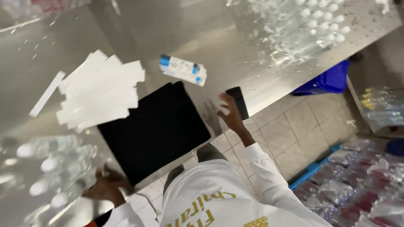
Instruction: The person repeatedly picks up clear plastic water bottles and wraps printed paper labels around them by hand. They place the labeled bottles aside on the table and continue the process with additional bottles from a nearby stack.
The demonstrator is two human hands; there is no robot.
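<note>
Overhead light is bright and even. The steel tabletop (235,54) throws broad glare, strongest toward 12 and 1 o'clock, washing out detail there. Soft shadow lies beside the black mat (155,130). Motion blur smears the whole frame; both hands are indistinct. Plastic-wrapped bottles (38,168) at 8 o'clock are overexposed and unfocused.

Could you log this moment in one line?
left hand: at black mat corner, blurred | right hand: touching small white piece beside dark flat device | surface: steel table
</note>
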